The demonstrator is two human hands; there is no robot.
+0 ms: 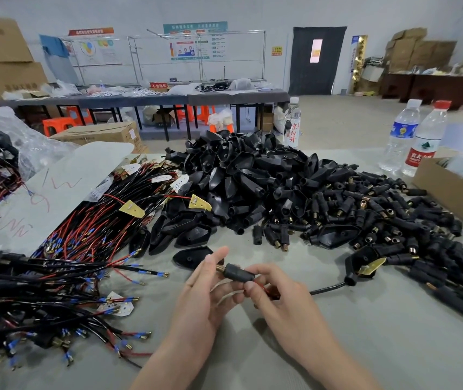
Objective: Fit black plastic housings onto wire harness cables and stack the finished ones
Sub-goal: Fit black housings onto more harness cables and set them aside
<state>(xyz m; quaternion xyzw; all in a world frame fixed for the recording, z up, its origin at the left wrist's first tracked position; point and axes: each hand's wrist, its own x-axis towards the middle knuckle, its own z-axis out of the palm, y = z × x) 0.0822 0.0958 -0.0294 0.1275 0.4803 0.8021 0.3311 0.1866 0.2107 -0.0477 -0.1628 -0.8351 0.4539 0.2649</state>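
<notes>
Between both hands sits a small black cylindrical housing (237,273) with a brass tip. My left hand (205,294) pinches its brass end; my right hand (278,296) grips the other end, where red wire shows under the fingers. A black cable (327,288) runs right from my right hand to a black housing with a gold plate (365,264). A heap of large black housings (238,175) fills the table's middle. Small black brass-tipped connectors (371,218) spread to the right. Red and black wire harnesses (84,237) lie at the left, and more harnesses (41,299) lie nearer me.
Two water bottles (413,139) and a third bottle (292,123) stand at the table's far edge. An open cardboard box (449,192) sits at the right. A grey sheet (55,190) and plastic bag (5,130) lie far left. Bare grey tabletop (365,347) lies in front.
</notes>
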